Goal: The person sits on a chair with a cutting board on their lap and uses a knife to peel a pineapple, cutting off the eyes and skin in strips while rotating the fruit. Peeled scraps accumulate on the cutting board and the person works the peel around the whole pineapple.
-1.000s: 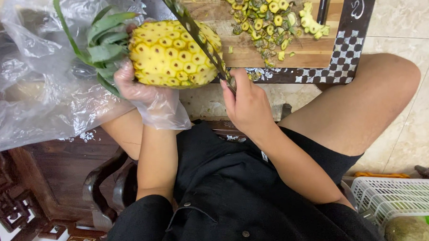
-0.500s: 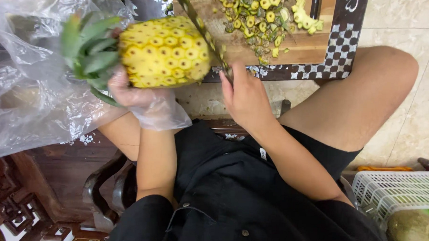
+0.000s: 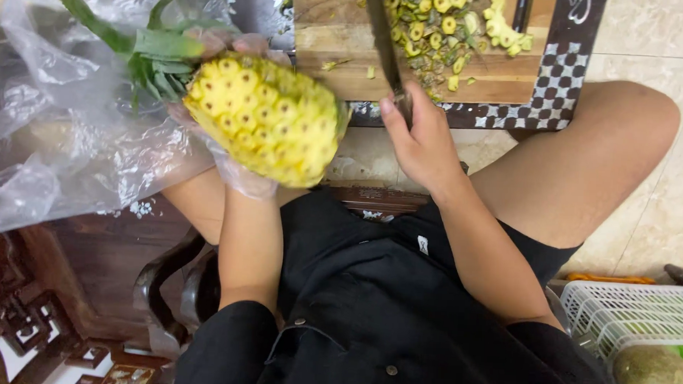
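Over the lap, just near the wooden cutting board (image 3: pixel 339 44), the pineapple (image 3: pixel 268 117) sits tilted, leafy crown to the far left, base to the near right. Skin is already off: flesh is yellow all round w/ rows of brown eyes left in it, so the eye-removal looks like the bulk of what's left; a pile of trimmed peel bits (image 3: pixel 446 25) lies on the board's far right. Left hand (image 3: pixel 233 162), in a thin clear plastic glove, cups the fruit from beneath & behind, fingers wrapped round it, mostly hidden. Right hand (image 3: pixel 423 138) is closed tight on the knife (image 3: pixel 384 46) handle, blade pointing far over the board, just right of the fruit, not touching it. Clear plastic bag (image 3: pixel 63 137) at left.
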